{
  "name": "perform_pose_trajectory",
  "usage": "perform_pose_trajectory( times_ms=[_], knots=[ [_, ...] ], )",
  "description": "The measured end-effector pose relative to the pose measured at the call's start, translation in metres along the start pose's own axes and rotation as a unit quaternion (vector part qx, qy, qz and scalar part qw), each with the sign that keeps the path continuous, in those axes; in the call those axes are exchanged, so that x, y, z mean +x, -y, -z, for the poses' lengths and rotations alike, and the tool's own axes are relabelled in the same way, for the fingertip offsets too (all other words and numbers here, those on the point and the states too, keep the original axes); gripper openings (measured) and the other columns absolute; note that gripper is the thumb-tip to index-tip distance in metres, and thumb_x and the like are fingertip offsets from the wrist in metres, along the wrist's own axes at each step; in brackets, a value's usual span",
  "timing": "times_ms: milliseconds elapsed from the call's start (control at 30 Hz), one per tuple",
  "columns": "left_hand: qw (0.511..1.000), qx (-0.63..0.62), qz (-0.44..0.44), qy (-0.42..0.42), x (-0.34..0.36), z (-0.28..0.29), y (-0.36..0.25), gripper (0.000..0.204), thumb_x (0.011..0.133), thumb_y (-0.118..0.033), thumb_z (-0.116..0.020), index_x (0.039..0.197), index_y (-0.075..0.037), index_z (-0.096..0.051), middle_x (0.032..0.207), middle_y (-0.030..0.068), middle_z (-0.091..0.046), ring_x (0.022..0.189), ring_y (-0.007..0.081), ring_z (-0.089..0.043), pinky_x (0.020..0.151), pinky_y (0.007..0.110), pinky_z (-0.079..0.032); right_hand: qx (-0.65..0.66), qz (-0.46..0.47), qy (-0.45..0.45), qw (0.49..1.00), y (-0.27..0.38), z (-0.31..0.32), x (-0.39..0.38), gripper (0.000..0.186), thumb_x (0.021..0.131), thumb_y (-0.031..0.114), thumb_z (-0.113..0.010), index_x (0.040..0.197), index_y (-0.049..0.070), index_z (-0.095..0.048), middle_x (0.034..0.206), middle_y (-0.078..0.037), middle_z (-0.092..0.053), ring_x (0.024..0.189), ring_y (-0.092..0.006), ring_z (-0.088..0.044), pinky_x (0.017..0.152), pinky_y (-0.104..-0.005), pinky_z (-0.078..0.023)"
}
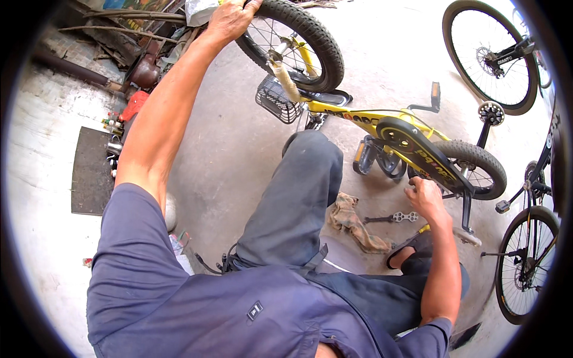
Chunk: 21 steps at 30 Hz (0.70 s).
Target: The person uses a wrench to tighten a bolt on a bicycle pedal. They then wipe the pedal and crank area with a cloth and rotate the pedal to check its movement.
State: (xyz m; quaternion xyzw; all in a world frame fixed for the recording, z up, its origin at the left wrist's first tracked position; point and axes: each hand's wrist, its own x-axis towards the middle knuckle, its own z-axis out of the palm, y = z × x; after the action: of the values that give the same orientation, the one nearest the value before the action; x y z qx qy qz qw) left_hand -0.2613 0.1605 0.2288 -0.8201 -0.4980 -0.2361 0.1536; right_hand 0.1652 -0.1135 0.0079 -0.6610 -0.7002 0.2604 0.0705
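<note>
A small yellow bicycle [358,119] rests upside down on the floor in front of me. At the far end of my stretched arm, my left hand [231,21] is closed on the tyre of its front wheel [325,45]. My right hand [427,198] has its fingers curled close below the black chain guard [427,150]; whatever they hold is hidden. Beyond that hand is the rear wheel [494,167], with a small training wheel [467,237] nearer me. A black wire basket [279,100] hangs under the front end.
On the floor between my legs lie a stained rag [352,222], a multi-hole wrench [394,218] and a yellow-handled tool [424,229]. Larger bicycles [528,262] line the right side. Sticks and scrap [125,36] crowd the far left, above a dark board [92,170].
</note>
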Motion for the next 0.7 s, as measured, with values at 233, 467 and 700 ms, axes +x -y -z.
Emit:
perform_pose_trajectory(
  times_ms=[233, 467, 700],
  knots=[
    [0.999, -0.015, -0.009, -0.042, -0.002, -0.002, 0.019, 0.041, 0.096, -0.026, -0.042, 0.119, 0.006, -0.054, 0.114, 0.0271, -0.059, 0.109, 0.039, -0.054, 0.096, 0.041, -0.042, 0.025, 0.03, 0.014, 0.999, 0.006, -0.009, -0.001, 0.027, 0.078, 0.019, -0.065, 0.093, -0.003, -0.063, 0.077, -0.025, -0.063, 0.083, -0.041, -0.061, 0.075, -0.0479, -0.047],
    [0.995, 0.029, -0.083, -0.056, -0.003, -0.023, 0.03, 0.04, 0.097, -0.025, -0.042, 0.12, 0.006, -0.054, 0.115, 0.0273, -0.058, 0.109, 0.0394, -0.054, 0.096, 0.041, -0.041, 0.016, 0.02, 0.015, 1.0, 0.009, -0.005, 0.0, 0.025, 0.078, 0.018, -0.066, 0.093, -0.002, -0.063, 0.079, -0.025, -0.064, 0.085, -0.0403, -0.062, 0.077, -0.047, -0.047],
    [1.0, -0.017, 0.014, -0.018, -0.005, 0.009, -0.003, 0.039, 0.097, -0.026, -0.042, 0.121, 0.002, -0.054, 0.117, 0.0254, -0.058, 0.112, 0.0382, -0.053, 0.096, 0.042, -0.041, 0.014, 0.036, -0.003, 0.999, 0.007, -0.007, 0.004, 0.023, 0.077, 0.018, -0.066, 0.089, -0.002, -0.063, 0.078, -0.025, -0.064, 0.085, -0.0398, -0.062, 0.077, -0.0472, -0.047]
  ],
)
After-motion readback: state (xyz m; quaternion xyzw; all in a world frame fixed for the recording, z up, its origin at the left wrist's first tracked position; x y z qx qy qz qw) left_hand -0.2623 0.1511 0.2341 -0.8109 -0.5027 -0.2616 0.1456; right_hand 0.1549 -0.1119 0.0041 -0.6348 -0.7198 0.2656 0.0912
